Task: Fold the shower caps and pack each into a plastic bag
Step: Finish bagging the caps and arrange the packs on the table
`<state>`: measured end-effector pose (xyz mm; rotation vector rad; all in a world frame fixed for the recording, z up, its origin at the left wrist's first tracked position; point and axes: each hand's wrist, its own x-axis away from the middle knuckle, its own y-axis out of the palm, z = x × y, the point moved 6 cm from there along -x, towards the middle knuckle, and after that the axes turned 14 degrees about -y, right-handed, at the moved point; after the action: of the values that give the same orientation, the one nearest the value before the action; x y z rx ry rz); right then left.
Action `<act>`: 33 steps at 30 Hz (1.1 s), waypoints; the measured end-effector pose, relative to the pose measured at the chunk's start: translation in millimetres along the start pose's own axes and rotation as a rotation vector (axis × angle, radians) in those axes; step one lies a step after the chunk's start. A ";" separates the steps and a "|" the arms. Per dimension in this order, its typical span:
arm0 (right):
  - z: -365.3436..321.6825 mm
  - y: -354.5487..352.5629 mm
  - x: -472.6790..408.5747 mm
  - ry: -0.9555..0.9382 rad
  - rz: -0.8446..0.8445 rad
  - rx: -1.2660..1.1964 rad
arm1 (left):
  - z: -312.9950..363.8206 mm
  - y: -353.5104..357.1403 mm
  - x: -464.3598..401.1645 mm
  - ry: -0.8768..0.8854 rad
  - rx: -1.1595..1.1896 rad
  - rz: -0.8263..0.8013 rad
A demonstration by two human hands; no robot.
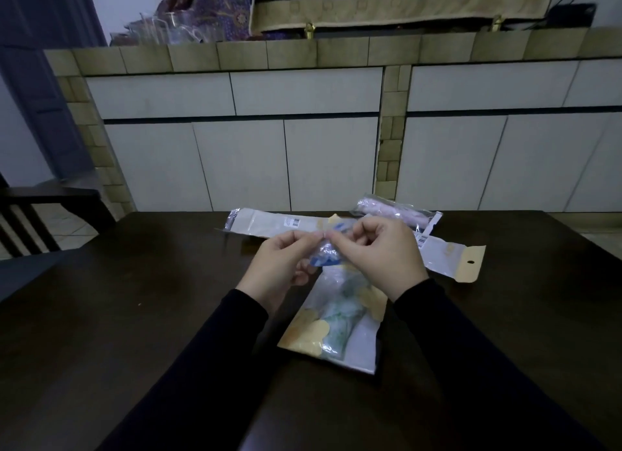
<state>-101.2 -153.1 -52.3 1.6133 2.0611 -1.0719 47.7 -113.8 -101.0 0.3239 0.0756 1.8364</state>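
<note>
Now both hands, left (pixel 281 265) and right (pixel 377 255), are pinching the blue shower cap (pixel 324 253) in a tight grip, raised over the desk (pixel 134 316).

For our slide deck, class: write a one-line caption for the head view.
Both hands, left and right, pinch a blue shower cap above a filled plastic bag.

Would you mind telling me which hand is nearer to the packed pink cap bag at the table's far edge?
Right. The right hand is just in front of the pink cap bag, while the left hand is farther off to its left, both pinching the blue shower cap.
</note>
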 end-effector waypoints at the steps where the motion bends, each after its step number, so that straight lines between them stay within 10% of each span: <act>1: 0.9 -0.1 -0.3 0.008 0.014 0.019 | 0.2 -0.5 -1.2 0.032 0.052 0.006; 11: 34.3 16.7 10.1 0.508 -0.140 -0.326 | -0.9 1.2 0.5 0.155 0.123 0.075; 24: 30.3 27.5 19.0 0.572 -0.117 -0.716 | -5.3 4.9 -0.9 0.016 -0.033 -0.125; 33: 33.2 15.2 6.2 0.238 -0.002 -0.265 | -0.7 -3.6 -2.3 0.115 0.006 -0.046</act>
<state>-95.6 -171.2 -84.2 1.6669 2.2410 -0.5978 51.5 -114.9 -102.9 0.2186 0.1674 1.8086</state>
